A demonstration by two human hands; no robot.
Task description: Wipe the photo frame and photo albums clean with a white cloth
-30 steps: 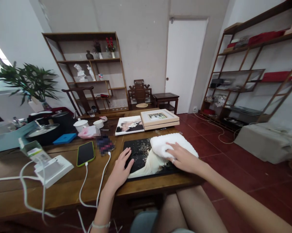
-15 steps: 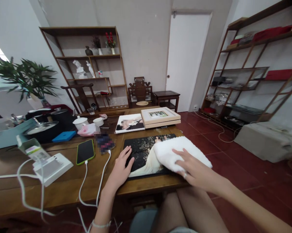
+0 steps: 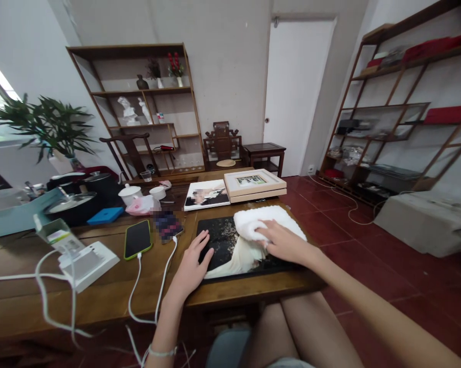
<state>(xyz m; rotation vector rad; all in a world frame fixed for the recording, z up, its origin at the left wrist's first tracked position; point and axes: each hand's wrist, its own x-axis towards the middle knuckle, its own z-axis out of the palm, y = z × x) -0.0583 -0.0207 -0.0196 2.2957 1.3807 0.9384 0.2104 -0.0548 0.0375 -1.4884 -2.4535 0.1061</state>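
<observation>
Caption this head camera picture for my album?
Right hand presses white towel on dark photo print; left hand steadies it.

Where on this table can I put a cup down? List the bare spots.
Bare wood lies along the near table edge, between the white box and the left hand, crossed by white cables. The far left is crowded with pots and cups. The right hand presses a towel on the dark photo panel.
</observation>
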